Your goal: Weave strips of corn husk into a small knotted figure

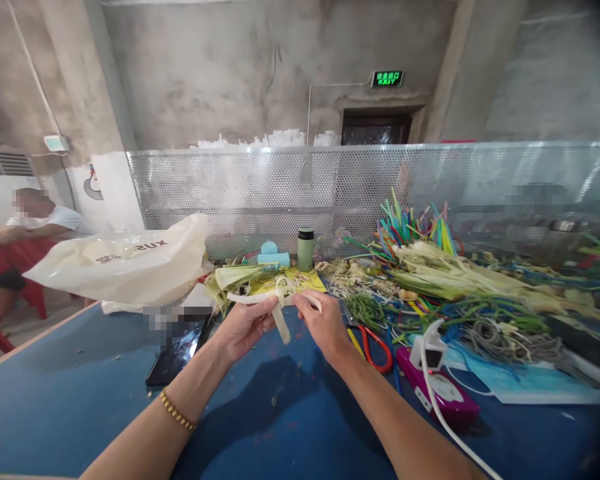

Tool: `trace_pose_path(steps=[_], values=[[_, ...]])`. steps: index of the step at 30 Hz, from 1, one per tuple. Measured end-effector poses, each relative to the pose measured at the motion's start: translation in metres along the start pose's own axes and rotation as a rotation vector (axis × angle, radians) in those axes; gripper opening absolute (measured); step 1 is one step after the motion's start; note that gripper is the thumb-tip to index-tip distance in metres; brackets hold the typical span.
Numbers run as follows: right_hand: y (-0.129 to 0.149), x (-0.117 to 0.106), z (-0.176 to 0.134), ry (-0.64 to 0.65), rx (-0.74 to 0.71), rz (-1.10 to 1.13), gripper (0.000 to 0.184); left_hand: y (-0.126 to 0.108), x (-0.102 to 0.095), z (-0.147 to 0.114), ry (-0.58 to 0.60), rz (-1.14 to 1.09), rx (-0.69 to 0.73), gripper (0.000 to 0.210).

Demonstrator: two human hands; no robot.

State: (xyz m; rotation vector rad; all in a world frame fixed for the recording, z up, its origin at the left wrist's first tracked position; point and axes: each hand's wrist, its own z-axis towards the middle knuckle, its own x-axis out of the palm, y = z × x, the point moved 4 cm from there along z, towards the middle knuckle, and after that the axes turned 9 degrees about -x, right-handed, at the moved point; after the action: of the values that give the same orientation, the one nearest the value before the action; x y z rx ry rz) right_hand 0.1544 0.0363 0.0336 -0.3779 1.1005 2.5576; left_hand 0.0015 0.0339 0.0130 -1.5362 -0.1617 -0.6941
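Note:
A pale, flat strip [282, 323], looking like corn husk, is looped and crossed between my two hands above the blue table [250, 433]. My left hand [246, 328] pinches it near the crossing, and one end sticks out to the left. On the other side, my right hand [323, 321] pinches the strip's right part between thumb and fingers. A short tail hangs down between the hands. Just behind them lie husk pieces [225, 277] and a yellow sheet [307, 280] with scraps on it. Whether the loop is pulled into a knot, I cannot tell.
Left of my hands are a dark tablet [177, 353] and a large white plastic bag [125, 260]. To the right lie red-handled scissors [377, 350], a purple power strip [437, 390] with a white cable, green strands [365, 310] and a husk pile [445, 273]. A green bottle [305, 252] stands behind. A person [40, 217] sits far left.

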Motion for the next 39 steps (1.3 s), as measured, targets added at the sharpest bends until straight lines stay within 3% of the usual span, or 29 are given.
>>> trace_pose_path(steps=[2,6,12,17,26,33,39], values=[[0.000,-0.001,0.001,0.000,0.023,0.018,0.037,-0.001,0.000,0.001,0.003,-0.005,0.013,0.028],[-0.004,0.000,0.000,0.150,0.119,0.138,0.037,-0.002,0.000,0.001,-0.021,0.025,0.027,0.031],[-0.007,0.007,-0.004,0.319,0.226,0.556,0.042,0.002,0.006,-0.004,0.079,0.104,-0.035,0.031],[-0.006,0.009,-0.001,0.111,0.226,0.756,0.028,0.008,0.002,-0.003,0.090,0.131,-0.083,0.028],[0.004,-0.001,0.000,-0.006,0.166,0.527,0.032,0.009,0.007,-0.005,0.140,0.195,-0.061,0.033],[-0.003,0.004,0.000,-0.013,0.155,0.446,0.030,0.007,0.006,-0.006,0.092,0.302,-0.028,0.030],[-0.005,0.000,0.002,-0.041,0.138,0.408,0.028,0.002,0.013,-0.012,0.171,0.468,-0.011,0.034]])
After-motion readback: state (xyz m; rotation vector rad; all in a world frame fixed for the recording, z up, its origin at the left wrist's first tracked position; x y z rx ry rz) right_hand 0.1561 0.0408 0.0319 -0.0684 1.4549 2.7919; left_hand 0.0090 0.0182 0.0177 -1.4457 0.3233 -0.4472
